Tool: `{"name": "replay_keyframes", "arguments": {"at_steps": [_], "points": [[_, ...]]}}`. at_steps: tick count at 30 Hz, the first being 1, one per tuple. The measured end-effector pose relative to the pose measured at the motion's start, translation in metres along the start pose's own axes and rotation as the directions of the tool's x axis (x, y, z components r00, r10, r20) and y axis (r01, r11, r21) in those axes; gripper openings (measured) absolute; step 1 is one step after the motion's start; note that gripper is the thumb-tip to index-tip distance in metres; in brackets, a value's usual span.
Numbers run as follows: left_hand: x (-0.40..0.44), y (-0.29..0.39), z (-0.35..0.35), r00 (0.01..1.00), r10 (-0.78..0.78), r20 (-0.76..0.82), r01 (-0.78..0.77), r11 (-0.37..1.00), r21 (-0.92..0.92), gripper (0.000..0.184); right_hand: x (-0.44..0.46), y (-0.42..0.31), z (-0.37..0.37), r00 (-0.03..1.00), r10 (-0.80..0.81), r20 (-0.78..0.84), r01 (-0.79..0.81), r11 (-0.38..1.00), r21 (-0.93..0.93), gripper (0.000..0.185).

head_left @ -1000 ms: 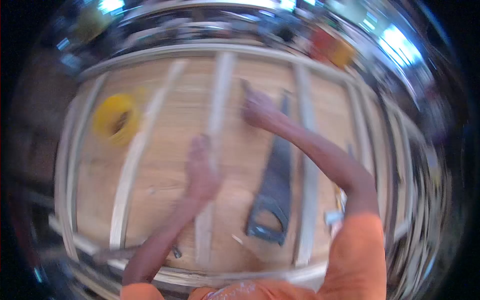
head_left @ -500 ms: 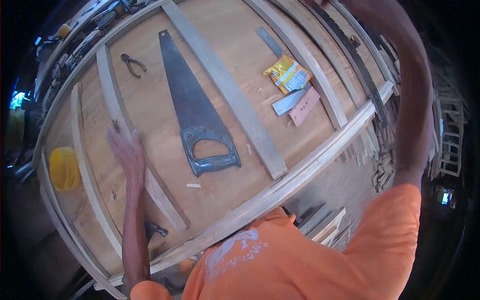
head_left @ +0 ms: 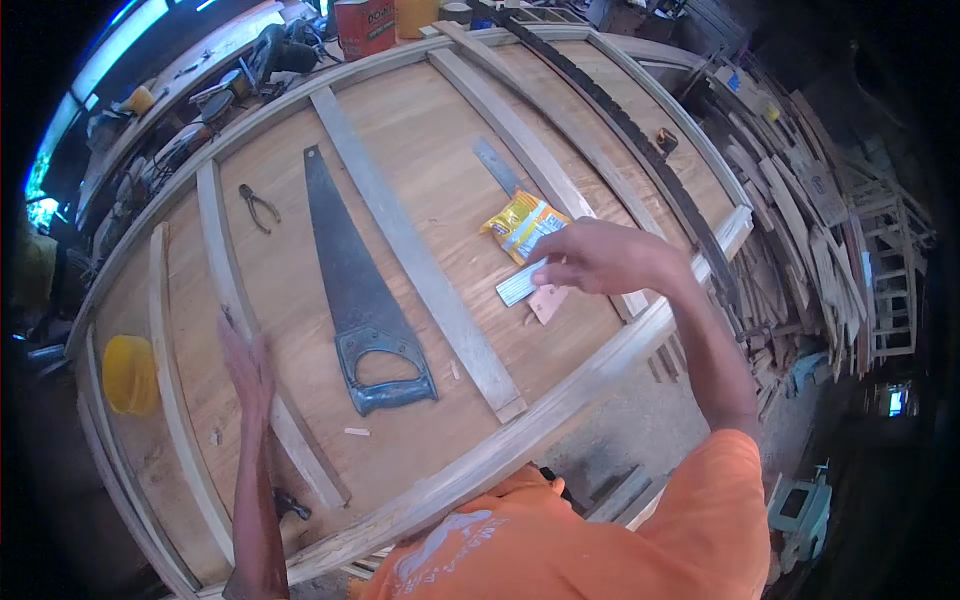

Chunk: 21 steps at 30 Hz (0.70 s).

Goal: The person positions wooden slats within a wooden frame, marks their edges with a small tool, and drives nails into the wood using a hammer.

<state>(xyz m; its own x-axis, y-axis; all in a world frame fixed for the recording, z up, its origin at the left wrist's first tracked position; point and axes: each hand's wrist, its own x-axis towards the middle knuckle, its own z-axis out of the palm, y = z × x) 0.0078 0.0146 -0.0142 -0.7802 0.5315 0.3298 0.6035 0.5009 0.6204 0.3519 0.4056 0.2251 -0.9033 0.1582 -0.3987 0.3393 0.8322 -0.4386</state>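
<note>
My left hand [head_left: 248, 370] lies stretched out along a wooden slat [head_left: 222, 240] on the plywood panel [head_left: 400, 160]. Over on the right, my right hand [head_left: 615, 258] hovers with bent fingers at a grey ribbed strip [head_left: 515, 287], its fingertips overlapping the strip's end. A pink piece with holes [head_left: 546, 303] is partly under that hand, beside a yellow packet [head_left: 525, 222]. A metal ruler-like strip [head_left: 495, 165] reaches out from behind the packet. Between my hands lies a handsaw [head_left: 360, 250], its handle toward me.
Pliers [head_left: 259, 208] and a yellow container [head_left: 130, 374] are at the left. A hammer head [head_left: 291, 504] shows beside my left forearm. A long dark jagged bar [head_left: 620, 115] crosses the far right, near a small tape measure [head_left: 667, 140]. Stacked timber [head_left: 800, 200] stands beyond the panel.
My right hand has come down from the upper right to the grey strip. My left hand stays on its slat. The view has shifted, showing more of the panel's far edge.
</note>
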Motion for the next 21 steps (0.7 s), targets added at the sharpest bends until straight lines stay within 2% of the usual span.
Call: {"name": "replay_keyframes", "arguments": {"at_steps": [2,3,4,5,6,7,9,12,13,15,16,18,19,21], "points": [[-0.002,-0.01,-0.005,0.982,-0.183,0.044,0.18,0.981,0.071,0.079,0.026,-0.019,0.005,0.997,-0.055,0.062,0.056,0.998,-0.015,0.039],[-0.005,-0.006,-0.011,0.973,-0.228,0.047,0.226,0.973,0.044,0.079,0.043,-0.028,0.011,0.983,-0.152,0.101,0.155,0.988,-0.021,0.039],[-0.007,0.002,-0.012,0.96,-0.278,0.035,0.278,0.961,0.017,0.08,0.055,-0.029,0.017,0.971,-0.235,0.041,0.235,0.972,0.015,0.037],[-0.012,0.004,-0.012,0.979,-0.203,-0.031,0.205,0.974,0.096,0.08,0.074,-0.036,0.019,0.955,-0.294,-0.025,0.295,0.954,0.055,0.036],[-0.016,0.003,-0.014,0.992,-0.11,-0.066,0.12,0.978,0.171,0.08,0.101,-0.057,0.019,0.933,-0.359,0.001,0.358,0.932,0.051,0.036],[-0.019,0.0,-0.022,0.987,-0.127,-0.095,0.142,0.973,0.184,0.08,0.119,-0.081,0.018,0.936,-0.351,-0.005,0.35,0.934,0.069,0.035],[-0.018,0.002,-0.02,0.996,-0.045,-0.082,0.056,0.989,0.135,0.081,0.155,-0.111,0.022,0.941,-0.331,-0.067,0.336,0.939,0.074,0.035],[-0.011,0.011,-0.024,0.992,-0.108,-0.059,0.116,0.983,0.144,0.083,0.268,-0.13,0.054,0.892,-0.401,-0.208,0.411,0.912,0.004,0.036],[-0.01,0.015,-0.029,0.993,-0.1,-0.058,0.107,0.985,0.136,0.083,0.302,-0.138,0.065,0.858,-0.416,-0.301,0.416,0.907,-0.068,0.033],[-0.003,0.024,-0.028,0.975,-0.22,0.023,0.221,0.975,-0.026,0.082,0.384,-0.141,0.093,0.812,-0.395,-0.429,0.356,0.918,-0.173,0.026],[0.001,0.025,-0.018,0.977,-0.206,0.045,0.208,0.978,-0.034,0.082,0.408,-0.146,0.094,0.792,-0.379,-0.479,0.345,0.925,-0.161,0.024],[-0.007,0.006,-0.02,0.995,-0.089,-0.043,0.091,0.994,0.061,0.081,0.457,-0.152,0.099,0.734,-0.371,-0.569,0.339,0.926,-0.167,0.018],[-0.011,-0.001,-0.025,0.991,-0.118,-0.068,0.124,0.988,0.091,0.081,0.481,-0.152,0.095,0.692,-0.372,-0.619,0.332,0.925,-0.185,0.017],[-0.013,0.001,-0.017,0.992,-0.047,-0.119,0.074,0.969,0.236,0.082,0.507,-0.138,0.077,0.669,-0.435,-0.602,0.455,0.881,-0.131,0.016]]}}
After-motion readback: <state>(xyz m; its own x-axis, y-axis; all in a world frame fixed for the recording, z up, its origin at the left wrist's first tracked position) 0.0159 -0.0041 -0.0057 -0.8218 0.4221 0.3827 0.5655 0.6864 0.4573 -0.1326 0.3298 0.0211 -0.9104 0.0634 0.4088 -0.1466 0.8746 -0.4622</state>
